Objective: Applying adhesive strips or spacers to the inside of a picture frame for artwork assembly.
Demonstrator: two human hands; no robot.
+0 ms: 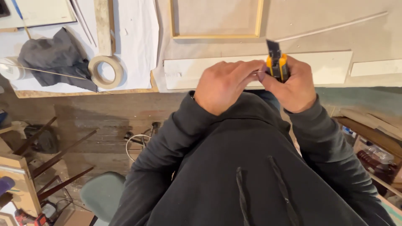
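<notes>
A person in a dark hooded sweatshirt (247,175), its two drawstrings hanging down the chest, stands at the edge of a desk (368,33), both arms raised in front of the body. Below and to the left, on a worn wooden floor (104,121), lie dark wooden sticks (63,155), a loop of wire (136,146) and a grey-green seat (102,194).

The right hand (293,86) is wrapped around a yellow-and-black utility knife (277,65), its grip closed on the handle, holding the tool upright so the dark blade (273,47) points away from the body. The left hand (224,86) is curled just beside it, fingertips touching the knife's side near the right thumb; whether those fingers pinch anything of their own cannot be told. The knife sits above the desk's near edge, over a long white board (335,67).

That white board lies flat along the desk's front, with a shorter white strip (377,67) just beside its right end. Further back rest a pale wooden frame (217,25) and a thin white rod (335,27) laid at a slant. To the left, on white sheeting (138,37), are a roll of masking tape (106,71), a crumpled grey cloth (54,58) and a flat wooden slat (103,25).
</notes>
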